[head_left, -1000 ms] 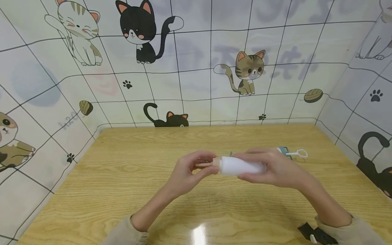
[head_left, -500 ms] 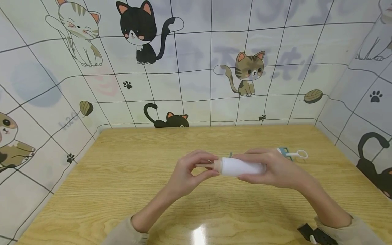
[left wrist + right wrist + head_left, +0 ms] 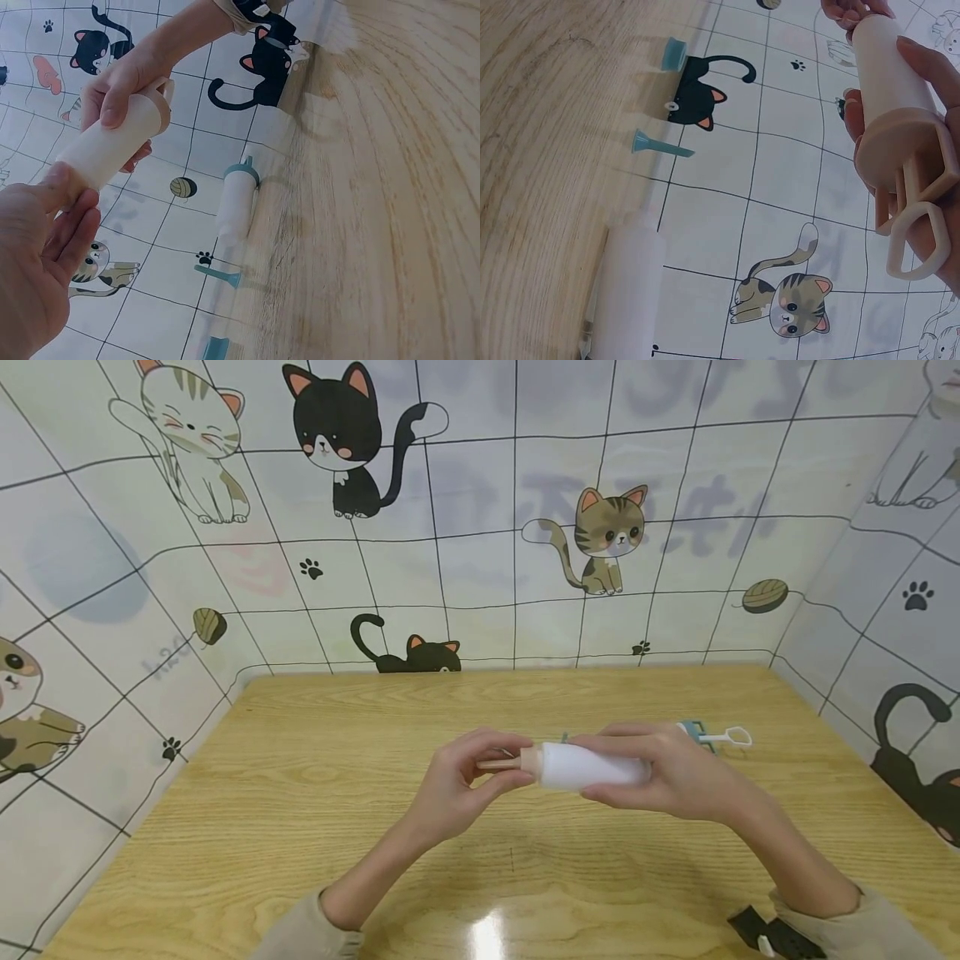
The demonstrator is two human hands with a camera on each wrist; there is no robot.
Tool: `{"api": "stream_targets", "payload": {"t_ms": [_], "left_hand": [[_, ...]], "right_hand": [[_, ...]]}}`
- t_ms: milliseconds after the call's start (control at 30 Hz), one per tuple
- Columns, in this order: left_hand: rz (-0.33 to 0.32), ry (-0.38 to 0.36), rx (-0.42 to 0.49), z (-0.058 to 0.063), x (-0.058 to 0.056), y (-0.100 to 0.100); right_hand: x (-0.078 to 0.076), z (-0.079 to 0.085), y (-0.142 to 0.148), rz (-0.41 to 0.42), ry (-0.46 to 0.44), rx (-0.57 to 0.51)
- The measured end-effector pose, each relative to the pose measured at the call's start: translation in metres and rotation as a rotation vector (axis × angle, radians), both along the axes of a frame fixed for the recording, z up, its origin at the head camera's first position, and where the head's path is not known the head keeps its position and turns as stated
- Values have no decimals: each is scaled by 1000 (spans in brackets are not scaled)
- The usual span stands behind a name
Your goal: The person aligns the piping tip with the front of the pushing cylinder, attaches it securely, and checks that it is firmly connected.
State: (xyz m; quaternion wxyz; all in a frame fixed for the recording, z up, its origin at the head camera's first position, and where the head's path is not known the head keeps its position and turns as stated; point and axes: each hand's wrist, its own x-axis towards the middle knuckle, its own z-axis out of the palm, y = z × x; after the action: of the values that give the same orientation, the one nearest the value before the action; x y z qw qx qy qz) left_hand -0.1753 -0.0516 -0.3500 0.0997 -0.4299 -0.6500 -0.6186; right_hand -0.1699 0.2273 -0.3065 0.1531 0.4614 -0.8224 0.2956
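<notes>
Mid-frame, the left hand (image 3: 456, 787) pinches a white tube (image 3: 588, 767) at its left end; the right hand (image 3: 678, 772) curls fingers round its body.

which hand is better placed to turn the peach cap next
Probably the left hand: it pinches the peach cap, while the right hand grips the white tube, so looks better placed to steady it.

The head view is brightly lit; the wrist views are dimmer and greyer.
White glare is reflected by the near tabletop (image 3: 435, 893); soft shadows are cast, and detail is washed out on the white tube (image 3: 588, 767).
</notes>
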Motion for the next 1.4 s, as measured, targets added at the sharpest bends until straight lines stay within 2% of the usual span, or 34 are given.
{"api": "stream_targets", "payload": {"t_ms": [100,367,600,733,933,1033,1267,1400], "left_hand": [[-16,-20,13,-1,0,0],[-20,84,4,0,-1,-1],[-26,101,17,0,-1,-2],[-11,61,8,1,-1,-2],[-18,-114,-28,1,1,-2],[-26,-139,-38,1,2,-2],[-13,54,-54,0,0,-1],[-7,103,-47,1,1,0]], "right_hand": [[0,0,0,11,17,-4],[-1,1,1,21,4,0],[0,2,0,32,-10,-2],[0,3,0,27,-5,0],[1,4,0,11,-5,14],[2,4,-1,13,-8,19],[3,4,1,14,-24,26],[3,5,1,15,-40,29]]}}
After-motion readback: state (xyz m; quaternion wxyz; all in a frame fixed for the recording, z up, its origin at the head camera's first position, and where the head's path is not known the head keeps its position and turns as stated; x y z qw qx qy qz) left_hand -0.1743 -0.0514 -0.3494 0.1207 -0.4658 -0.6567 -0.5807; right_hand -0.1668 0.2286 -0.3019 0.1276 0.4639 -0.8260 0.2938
